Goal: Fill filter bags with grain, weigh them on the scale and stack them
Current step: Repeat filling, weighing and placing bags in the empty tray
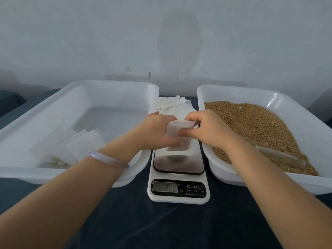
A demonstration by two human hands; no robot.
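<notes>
Dark blue table cloth (179, 227) nearest. On it stands one white digital scale with a dark glass platform (178, 177), its display facing the person.

Above the platform both hands hold one white filter bag (177, 131). The left hand (158, 130), with a pale translucent bangle (107, 157) on its wrist, grips the bag's left side. The right hand (203, 128) pinches the mouth's right edge. The bag's long axis is roughly upright, with the mouth on top and spread open.

Two white plastic trays flank the scale:
- The left tray (53, 105) holds flat white bags (71, 146) that overlap — at least three.
- The right tray (224, 88) holds brown grain (251, 123) and one clear scoop (280, 155).

Beyond the scale lies a pile of empty white bags (172, 103) — count unclear.
</notes>
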